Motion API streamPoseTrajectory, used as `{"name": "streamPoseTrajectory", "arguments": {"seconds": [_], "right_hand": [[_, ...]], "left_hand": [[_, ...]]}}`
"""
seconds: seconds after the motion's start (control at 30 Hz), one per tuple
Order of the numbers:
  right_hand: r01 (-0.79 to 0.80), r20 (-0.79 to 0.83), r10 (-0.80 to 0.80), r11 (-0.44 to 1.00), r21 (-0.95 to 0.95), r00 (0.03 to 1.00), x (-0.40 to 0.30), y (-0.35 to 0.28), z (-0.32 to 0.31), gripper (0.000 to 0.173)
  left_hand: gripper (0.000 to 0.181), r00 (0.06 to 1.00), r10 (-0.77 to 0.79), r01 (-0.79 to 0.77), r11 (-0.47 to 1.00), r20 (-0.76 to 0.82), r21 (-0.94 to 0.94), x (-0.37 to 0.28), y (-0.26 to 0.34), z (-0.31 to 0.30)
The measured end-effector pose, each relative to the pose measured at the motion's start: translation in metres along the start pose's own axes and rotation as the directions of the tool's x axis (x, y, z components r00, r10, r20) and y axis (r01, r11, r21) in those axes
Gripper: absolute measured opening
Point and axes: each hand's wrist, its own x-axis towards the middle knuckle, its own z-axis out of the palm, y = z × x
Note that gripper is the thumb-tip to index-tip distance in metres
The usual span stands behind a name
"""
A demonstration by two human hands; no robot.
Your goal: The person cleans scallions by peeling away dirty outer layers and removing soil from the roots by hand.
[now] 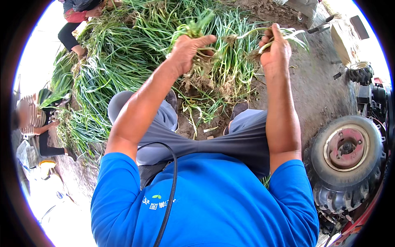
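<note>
My left hand [188, 51] is closed around a bunch of leafy allium plants [193, 29]. Their green tops stick out past the knuckles, slightly blurred, and pale roots hang near the thumb. To the right, my right hand [276, 49] grips a few plants with white stems [293, 35], their brown roots pointing left and the leaves bending right. Below and between both hands lies a large heap of the same plants [237, 58], with tangled roots [228, 85] along the near edge. Loose leaves [200, 112] are scattered on the soil between my shoes.
A tractor-type wheel [347, 151] stands close on my right, with a smaller treaded wheel [361, 72] beyond. On the left, a seated person [35, 114] handles plants; another person [81, 12] is at the heap's far left. Bare soil [314, 80] runs along the right.
</note>
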Motion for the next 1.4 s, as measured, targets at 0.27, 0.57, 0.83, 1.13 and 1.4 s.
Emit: {"name": "streamPoseTrajectory", "arguments": {"seconds": [0.27, 0.57, 0.83, 1.13, 1.4], "right_hand": [[-0.130, 0.154, 0.133, 0.991, -0.031, 0.979, -0.032, 0.030, 0.016, 0.025], [-0.031, 0.148, 0.070, 0.968, -0.250, 0.986, -0.041, 0.020, 0.022, 0.019], [0.031, 0.319, -0.005, 0.997, -0.077, 0.948, -0.013, -0.014, 0.004, 0.019], [0.165, 0.482, 0.211, 0.764, -0.624, 0.851, -0.073, 0.029, 0.025, 0.017], [0.469, 0.510, 0.222, 0.214, -0.857, 0.831, -0.085, 0.045, 0.033, 0.032]], "left_hand": [[0.017, 0.994, 0.059, -0.056, 0.998, 0.091, -0.034, 0.003, -0.022, 0.016], [0.016, 0.983, 0.035, -0.049, 0.996, 0.182, 0.074, 0.005, -0.018, 0.009], [0.020, 0.978, -0.069, 0.124, 0.950, 0.195, -0.288, 0.012, -0.003, -0.010], [0.029, 0.956, -0.033, 0.117, 0.954, 0.291, -0.277, 0.004, 0.001, -0.001], [0.040, 0.931, -0.034, 0.161, 0.932, 0.363, -0.325, 0.007, -0.003, -0.001]]}}
